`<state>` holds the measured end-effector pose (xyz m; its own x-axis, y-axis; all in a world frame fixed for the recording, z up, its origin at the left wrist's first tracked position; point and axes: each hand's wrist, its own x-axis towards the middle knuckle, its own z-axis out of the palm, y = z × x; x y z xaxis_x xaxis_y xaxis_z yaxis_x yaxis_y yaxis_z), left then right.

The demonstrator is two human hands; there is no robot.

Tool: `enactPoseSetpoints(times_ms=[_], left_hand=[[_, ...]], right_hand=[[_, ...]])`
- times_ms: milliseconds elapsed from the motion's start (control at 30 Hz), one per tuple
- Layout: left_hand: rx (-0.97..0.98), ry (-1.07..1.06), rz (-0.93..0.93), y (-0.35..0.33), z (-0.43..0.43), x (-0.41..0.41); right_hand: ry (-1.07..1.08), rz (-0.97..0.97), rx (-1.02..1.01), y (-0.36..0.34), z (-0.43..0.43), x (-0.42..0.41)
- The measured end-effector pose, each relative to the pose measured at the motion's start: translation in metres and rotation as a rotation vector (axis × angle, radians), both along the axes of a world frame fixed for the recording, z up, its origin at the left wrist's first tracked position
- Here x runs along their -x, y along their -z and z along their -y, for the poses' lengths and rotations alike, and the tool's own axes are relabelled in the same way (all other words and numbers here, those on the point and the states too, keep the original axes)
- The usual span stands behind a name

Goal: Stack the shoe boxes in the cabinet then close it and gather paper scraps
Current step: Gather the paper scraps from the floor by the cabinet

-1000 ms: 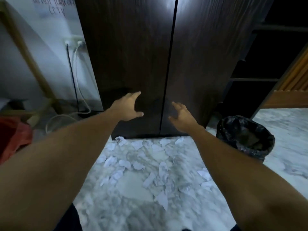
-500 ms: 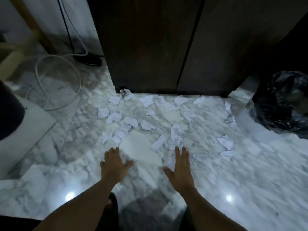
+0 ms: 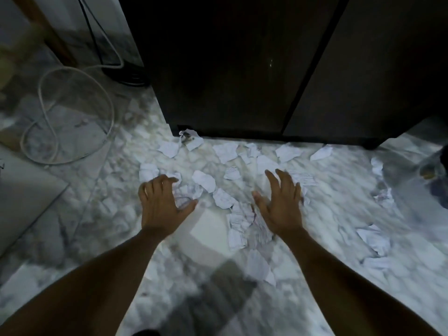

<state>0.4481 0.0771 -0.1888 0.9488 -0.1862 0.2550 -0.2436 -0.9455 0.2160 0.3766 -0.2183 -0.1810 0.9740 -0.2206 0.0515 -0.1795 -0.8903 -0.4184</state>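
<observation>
- White paper scraps [image 3: 225,151] lie strewn over the marble floor [image 3: 339,214] at centre frame, below the shut cabinet [image 3: 242,69].
- Left hand [image 3: 160,202] and right hand [image 3: 282,204] hover spread and empty just over them.
- Best sweep both palms inward, herding pieces into one pile before lifting.
- Outliers at right edge need a separate reach.

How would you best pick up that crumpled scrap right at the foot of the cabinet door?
I would pinch the crumpled scrap by its raised upper folds, coming from above and from the person's side. It lies against the closed cabinet, so the far side is blocked, and its crumples stand off the marble floor, unlike the flat pieces.
</observation>
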Motion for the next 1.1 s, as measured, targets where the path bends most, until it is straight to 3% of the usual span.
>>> enactPoseSetpoints(times_ms=[200,400,633,733,867,1000,1100], left_hand=[[-0.14,0.172,-0.218,-0.001,0.018,-0.095],[-0.111,0.18,-0.479,0.005,0.05,-0.134],[-0.154,0.501,-0.339,-0.006,0.036,-0.069],[-0.123,0.665,-0.197,-0.014,0.016,-0.049],[-0.009,0.625,-0.057,-0.026,-0.019,-0.05],[-0.054,0.408,-0.302,-0.015,-0.053,-0.069],[0.028,0.437,-0.527,-0.006,-0.054,-0.071]], right_hand=[[-0.189,-0.19,0.116,-0.002,0.044,-0.072],[-0.276,-0.286,0.215,0.009,0.036,-0.106],[-0.463,-0.278,0.183,0.011,0.027,-0.038],[-0.528,-0.223,0.19,-0.003,0.029,-0.01],[-0.6,-0.133,0.221,-0.024,0.067,0.007],[-0.535,-0.242,0.143,-0.026,0.113,0.003],[-0.518,-0.382,-0.017,-0.02,0.124,-0.003]])
